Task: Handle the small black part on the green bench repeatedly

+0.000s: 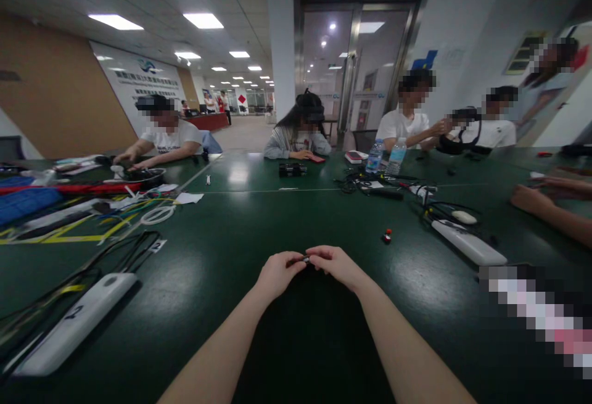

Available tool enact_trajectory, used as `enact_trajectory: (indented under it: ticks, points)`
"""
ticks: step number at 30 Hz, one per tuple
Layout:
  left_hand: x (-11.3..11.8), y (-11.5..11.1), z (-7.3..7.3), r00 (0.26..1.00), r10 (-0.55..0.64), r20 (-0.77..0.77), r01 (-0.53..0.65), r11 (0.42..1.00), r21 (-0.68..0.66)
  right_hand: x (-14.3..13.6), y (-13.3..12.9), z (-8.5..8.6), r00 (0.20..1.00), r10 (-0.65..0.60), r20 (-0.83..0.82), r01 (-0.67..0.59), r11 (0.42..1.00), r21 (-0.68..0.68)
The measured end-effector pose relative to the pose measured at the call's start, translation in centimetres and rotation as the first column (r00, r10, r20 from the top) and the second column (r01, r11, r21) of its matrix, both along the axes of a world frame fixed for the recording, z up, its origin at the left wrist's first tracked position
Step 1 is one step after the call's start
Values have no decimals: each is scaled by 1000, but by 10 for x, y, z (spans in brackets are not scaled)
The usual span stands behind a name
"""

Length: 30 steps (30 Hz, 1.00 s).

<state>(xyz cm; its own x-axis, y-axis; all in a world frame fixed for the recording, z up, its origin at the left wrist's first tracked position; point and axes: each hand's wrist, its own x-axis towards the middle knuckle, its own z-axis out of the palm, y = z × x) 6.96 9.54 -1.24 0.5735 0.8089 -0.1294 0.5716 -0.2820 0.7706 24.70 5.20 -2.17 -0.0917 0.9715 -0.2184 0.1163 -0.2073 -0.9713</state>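
My left hand (279,274) and my right hand (337,264) meet over the dark green table (222,305), near the middle of the head view. Between their fingertips is a small, partly shiny object (306,259), too small to name. The fingers of both hands are pinched on it, thumb against fingers, and hide most of it. To the right of my right hand lies a small red and black item (387,236) on the table.
White power strips (78,324) (467,242) with cables lie on both sides. Two bottles (396,156) and a black object (292,170) stand farther back. Several people sit around the table. Another person's hand (531,199) is at the right.
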Motion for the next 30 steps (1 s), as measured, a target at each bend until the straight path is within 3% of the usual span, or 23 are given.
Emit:
enact_trajectory:
  ticks: [6,15,19,24,30]
  points:
    - [-1,-1,1,1000,-24,3,24,999,-23,3,7,-12,974,-176,-142,164,982,-90]
    - [0,-7,9,996,-75,-38,75,997,0,4,5,-7,964,-193,-181,171,977,-127]
    - [-9,0,7,999,-36,-35,35,999,-28,7,6,-11,954,-196,-226,168,976,-137]
    - [-48,26,6,994,38,-102,-40,999,-13,13,8,-21,943,-184,-278,151,979,-135]
    - [-130,46,24,933,246,-263,-227,969,99,13,8,-22,936,-184,-300,152,980,-129]
